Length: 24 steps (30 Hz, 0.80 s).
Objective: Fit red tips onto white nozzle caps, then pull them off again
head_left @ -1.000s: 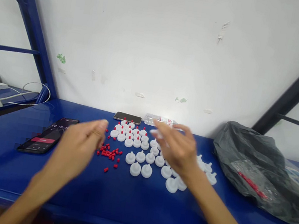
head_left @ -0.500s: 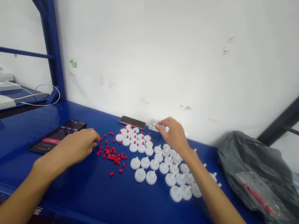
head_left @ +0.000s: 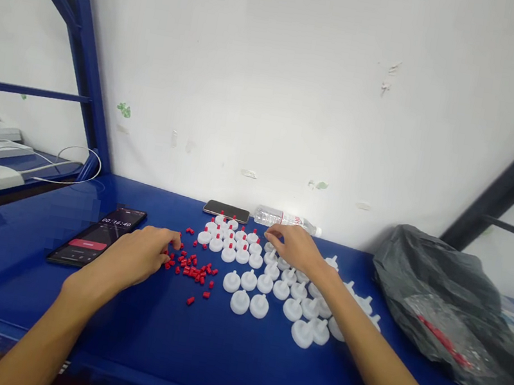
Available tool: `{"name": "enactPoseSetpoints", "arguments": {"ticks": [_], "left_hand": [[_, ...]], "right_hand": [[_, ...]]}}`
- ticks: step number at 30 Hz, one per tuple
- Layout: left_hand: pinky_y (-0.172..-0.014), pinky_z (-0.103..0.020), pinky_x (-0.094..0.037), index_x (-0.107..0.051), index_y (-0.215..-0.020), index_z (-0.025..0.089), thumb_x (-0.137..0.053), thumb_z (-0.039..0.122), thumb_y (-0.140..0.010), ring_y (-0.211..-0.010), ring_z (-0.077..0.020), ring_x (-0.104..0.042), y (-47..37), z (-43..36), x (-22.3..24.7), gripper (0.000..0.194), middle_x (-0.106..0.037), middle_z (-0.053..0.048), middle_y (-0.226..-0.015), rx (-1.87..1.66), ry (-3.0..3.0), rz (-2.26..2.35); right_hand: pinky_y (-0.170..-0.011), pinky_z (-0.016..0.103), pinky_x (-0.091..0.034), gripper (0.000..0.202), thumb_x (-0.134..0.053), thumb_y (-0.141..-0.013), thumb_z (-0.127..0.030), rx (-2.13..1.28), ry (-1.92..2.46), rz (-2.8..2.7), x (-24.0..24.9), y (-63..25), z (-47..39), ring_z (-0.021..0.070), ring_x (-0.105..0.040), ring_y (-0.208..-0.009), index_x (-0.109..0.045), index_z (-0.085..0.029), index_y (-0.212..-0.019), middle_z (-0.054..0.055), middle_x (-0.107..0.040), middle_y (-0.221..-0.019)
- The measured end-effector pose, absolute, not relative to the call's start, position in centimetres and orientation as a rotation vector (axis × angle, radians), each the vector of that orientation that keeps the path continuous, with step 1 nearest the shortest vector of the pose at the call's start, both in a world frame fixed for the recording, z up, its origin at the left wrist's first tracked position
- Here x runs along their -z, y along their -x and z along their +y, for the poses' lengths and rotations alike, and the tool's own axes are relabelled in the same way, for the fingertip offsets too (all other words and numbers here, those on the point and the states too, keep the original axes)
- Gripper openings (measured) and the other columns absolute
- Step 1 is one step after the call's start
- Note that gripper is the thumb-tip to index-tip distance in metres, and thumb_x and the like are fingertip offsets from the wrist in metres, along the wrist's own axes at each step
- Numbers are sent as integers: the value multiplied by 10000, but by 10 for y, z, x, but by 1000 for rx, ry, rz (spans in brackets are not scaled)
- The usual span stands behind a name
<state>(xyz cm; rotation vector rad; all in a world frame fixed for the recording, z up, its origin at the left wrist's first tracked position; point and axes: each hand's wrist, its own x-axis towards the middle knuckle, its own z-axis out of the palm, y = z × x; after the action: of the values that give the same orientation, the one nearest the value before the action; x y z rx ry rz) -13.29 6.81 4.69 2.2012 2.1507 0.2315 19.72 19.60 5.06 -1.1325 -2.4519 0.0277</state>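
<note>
My left hand (head_left: 146,254) is over the left edge of a scatter of small red caps (head_left: 194,272), thumb and forefinger parted with nothing visible between them. My right hand (head_left: 295,248) hovers at the back of a group of white round plastic pieces with narrow spouts (head_left: 240,302). Its thumb and fingers are bent but apart, and I see nothing held. Part of that group is hidden under the right hand and forearm. Between the hands, white pieces with red caps on their spouts (head_left: 228,254) stand close together on the blue table (head_left: 174,348).
A phone with a running timer (head_left: 98,236) lies at left. Against the wall are another phone (head_left: 226,211) and a clear plastic bottle (head_left: 277,218) on its side. At right sits a dark plastic bag (head_left: 424,277) with a clear packet of red pieces (head_left: 446,339) on it.
My right hand has come down and nearer from in front of the bottle to the white pieces. My left hand has shifted slightly right, its thumb and forefinger spreading over the red caps.
</note>
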Motion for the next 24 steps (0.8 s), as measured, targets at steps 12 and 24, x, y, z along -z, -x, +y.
{"name": "enactPoseSetpoints", "arguments": {"ticks": [12, 24], "left_hand": [[-760, -313, -471, -716, -1112, 277, -490, 203, -914, -962, -259, -709, 126, 61, -59, 309, -775, -57, -1065, -281, -2164, 2183], [-770, -294, -461, -684, -1137, 287, -444, 437, -1023, -828, -193, -671, 79, 38, -88, 305, -764, 11, -1060, -938, -2242, 1818]], "right_hand": [[-843, 388, -504, 188, -509, -1016, -309, -134, 933, -2434, -53, -186, 184, 261, -691, -975, -680, -232, -1019, 66, -767, -1027], [-789, 323, -509, 150, -406, -1082, -332, -376, 662, -2191, -67, -156, 133, 186, -668, -880, -520, -240, -1112, 50, -705, -1017]]}}
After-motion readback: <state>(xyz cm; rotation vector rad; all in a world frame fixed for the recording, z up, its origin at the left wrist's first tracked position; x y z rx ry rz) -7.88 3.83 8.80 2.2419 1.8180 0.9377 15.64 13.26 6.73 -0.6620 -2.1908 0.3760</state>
